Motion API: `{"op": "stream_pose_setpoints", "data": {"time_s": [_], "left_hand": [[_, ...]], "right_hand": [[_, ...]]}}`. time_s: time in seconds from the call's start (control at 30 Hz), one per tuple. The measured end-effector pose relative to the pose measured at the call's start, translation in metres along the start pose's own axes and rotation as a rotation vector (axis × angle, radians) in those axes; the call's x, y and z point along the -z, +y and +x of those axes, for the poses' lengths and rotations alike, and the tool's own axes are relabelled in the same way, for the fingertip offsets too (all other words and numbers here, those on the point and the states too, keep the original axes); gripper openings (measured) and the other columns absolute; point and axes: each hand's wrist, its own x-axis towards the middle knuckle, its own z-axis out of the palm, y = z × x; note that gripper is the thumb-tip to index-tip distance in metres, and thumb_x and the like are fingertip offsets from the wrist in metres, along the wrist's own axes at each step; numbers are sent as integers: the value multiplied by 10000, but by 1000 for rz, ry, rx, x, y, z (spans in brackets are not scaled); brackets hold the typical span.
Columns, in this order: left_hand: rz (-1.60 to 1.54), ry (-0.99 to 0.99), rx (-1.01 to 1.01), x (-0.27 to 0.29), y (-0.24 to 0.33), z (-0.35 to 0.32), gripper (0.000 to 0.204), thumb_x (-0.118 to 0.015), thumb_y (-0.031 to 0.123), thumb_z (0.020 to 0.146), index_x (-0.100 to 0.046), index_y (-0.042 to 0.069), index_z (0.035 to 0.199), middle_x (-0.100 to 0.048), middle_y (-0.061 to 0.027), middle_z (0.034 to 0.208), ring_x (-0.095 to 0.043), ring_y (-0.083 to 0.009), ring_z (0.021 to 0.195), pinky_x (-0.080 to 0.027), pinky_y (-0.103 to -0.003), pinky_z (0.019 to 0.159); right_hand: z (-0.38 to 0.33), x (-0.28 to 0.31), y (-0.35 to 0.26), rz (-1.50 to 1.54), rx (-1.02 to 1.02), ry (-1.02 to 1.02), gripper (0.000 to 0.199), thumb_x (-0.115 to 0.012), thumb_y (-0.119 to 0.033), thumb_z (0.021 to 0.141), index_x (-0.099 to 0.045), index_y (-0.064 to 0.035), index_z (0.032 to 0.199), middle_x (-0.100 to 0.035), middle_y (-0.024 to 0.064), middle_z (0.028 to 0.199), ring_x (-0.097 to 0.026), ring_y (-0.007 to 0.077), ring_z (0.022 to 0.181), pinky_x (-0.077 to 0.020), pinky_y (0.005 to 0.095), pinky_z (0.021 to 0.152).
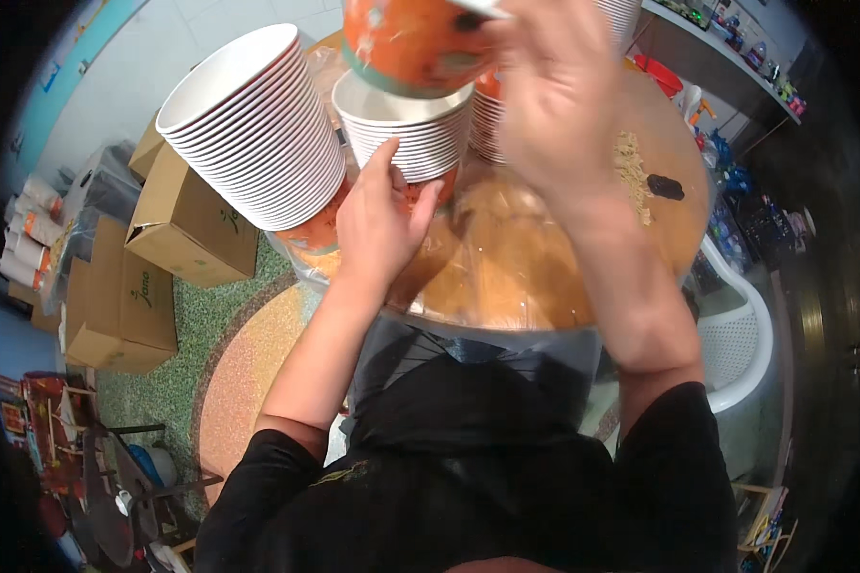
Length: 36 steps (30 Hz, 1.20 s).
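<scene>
My right hand (556, 115), a little blurred, grips an orange paper bucket (416, 43) with a green base by its rim. That bucket is tilted above a shorter stack of paper buckets (401, 143), whose white inside shows below it. My left hand (380, 220) rests against the near side of this stack, thumb and forefinger spread apart; its other fingers are partly hidden. Just left of it leans a much taller stack of nested buckets (258, 134) with white rims. Behind my right hand, another stack (487, 119) is partly covered.
The round wooden table (506, 267) carries clear plastic, a crumbly tan heap (633, 167) and a dark oval item (666, 187). Cardboard boxes (196, 224) stand on the floor to the left. A white plastic chair (741, 334) is at the right. A cluttered shelf (726, 48) runs along the back right.
</scene>
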Motion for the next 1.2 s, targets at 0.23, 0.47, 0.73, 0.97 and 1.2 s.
{"op": "stream_pose_setpoints", "data": {"time_s": [0.23, 0.47, 0.73, 0.97, 1.2], "left_hand": [[-180, 29, -275, 30, 13, -78, 643, -942, 107, 834, -605, 37, 1376, -677, -195, 1239, -679, -371, 1088, -554, -489, 952], [-190, -303, -394, 22, 52, -56, 525, -949, 232, 829, -711, 107, 1279, -699, -105, 1236, -673, -330, 1236, -464, -575, 1128], [-193, -416, -387, 13, 39, -48, 321, -933, 148, 820, -781, 138, 1103, -702, -43, 1074, -702, -287, 1158, -434, -578, 1164], [-208, -558, -370, 11, 42, -30, 332, -841, 9, 856, -780, 124, 1161, -725, -63, 1180, -672, -338, 1359, -343, -658, 1288], [-213, -442, -318, 17, 41, -46, 395, -826, 0, 853, -745, 87, 1230, -714, -112, 1248, -661, -385, 1369, -373, -639, 1283]], "right_hand": [[-101, 96, -3, -394, 137, -247, 160, -738, -13, 854, -740, -55, 1008, -737, 145, 1335, -564, 480, 1457, -435, 560, 1201], [-195, 76, 8, -101, -93, -555, 156, -774, -40, 905, -727, -38, 1054, -701, 165, 1394, -544, 479, 1499, -459, 585, 1212], [-189, 125, 105, -432, -286, -391, 206, -779, -39, 930, -806, -75, 1130, -738, 128, 1324, -671, 372, 1263, -531, 464, 1102], [-203, 146, 207, -527, -212, -828, 151, -747, -82, 956, -817, -69, 1089, -722, 133, 1316, -637, 370, 1279, -524, 454, 1093], [-211, 141, 210, -551, -191, -828, 97, -727, -81, 970, -695, -14, 1034, -702, 155, 1275, -608, 393, 1326, -507, 472, 1122]]}}
